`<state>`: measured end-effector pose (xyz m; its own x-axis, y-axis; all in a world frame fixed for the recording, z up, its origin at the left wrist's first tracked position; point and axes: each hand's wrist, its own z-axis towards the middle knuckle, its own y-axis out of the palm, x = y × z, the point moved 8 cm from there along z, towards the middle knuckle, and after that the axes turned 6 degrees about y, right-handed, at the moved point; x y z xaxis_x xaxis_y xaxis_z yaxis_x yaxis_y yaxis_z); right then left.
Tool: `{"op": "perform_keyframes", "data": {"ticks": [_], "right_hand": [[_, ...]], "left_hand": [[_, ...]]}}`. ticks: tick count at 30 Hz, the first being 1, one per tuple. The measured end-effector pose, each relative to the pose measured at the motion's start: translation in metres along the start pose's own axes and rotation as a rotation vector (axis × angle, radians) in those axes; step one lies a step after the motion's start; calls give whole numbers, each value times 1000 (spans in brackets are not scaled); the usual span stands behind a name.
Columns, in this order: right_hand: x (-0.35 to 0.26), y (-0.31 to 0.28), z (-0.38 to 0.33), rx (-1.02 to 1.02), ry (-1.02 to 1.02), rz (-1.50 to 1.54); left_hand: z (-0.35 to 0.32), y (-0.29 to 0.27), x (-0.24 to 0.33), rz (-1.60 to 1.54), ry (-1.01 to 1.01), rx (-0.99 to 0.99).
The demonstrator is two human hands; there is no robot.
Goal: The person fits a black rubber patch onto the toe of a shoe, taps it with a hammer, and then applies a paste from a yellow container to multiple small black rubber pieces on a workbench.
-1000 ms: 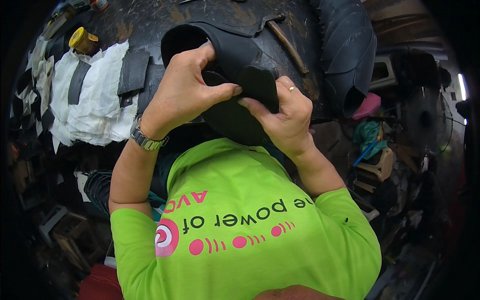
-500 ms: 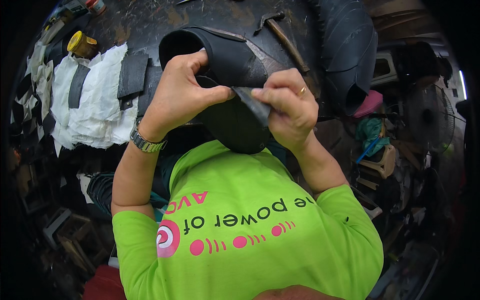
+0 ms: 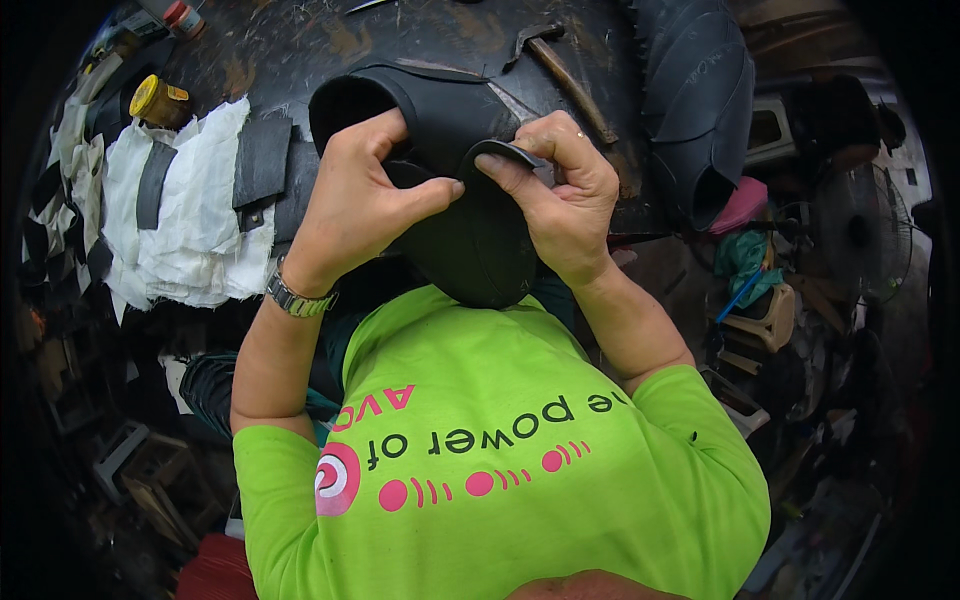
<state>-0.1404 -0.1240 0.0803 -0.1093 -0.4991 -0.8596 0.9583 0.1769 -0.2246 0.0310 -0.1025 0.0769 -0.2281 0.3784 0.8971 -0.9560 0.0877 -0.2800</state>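
Observation:
A black rubber boot-like piece (image 3: 475,240) lies between my hands, its rounded end against my green shirt. Its wide round opening is at the upper left, over the table edge. My left hand (image 3: 370,185) grips the rim of the piece, fingers inside the opening and thumb outside, pointing right. With thumb and fingers my right hand (image 3: 560,185) pinches a black rubber flap (image 3: 512,152), which curls up from the piece. Whether the flap is joined to the piece along its whole lower edge is hidden.
Behind the piece lies a hammer (image 3: 565,80) on the dark table. Nested black rubber pieces (image 3: 695,100) stand at the right. White cloth (image 3: 195,255) with black rubber strips (image 3: 262,160) and a yellow-lidded jar (image 3: 160,102) are at the left. A fan (image 3: 870,225) stands far right.
My right hand has moved a little up and left and turned, so the flap it pinches now curls up, not hanging down to the right. My left hand keeps its grip.

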Motion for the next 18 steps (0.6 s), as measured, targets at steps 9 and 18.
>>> {"op": "perform_keyframes", "data": {"ticks": [9, 18], "right_hand": [[7, 0, -5, 42, 178, 72], [26, 2, -1, 5, 326, 207]], "left_hand": [[-6, -2, -1, -48, -39, 110], [-7, -7, -3, -12, -75, 117]]}}
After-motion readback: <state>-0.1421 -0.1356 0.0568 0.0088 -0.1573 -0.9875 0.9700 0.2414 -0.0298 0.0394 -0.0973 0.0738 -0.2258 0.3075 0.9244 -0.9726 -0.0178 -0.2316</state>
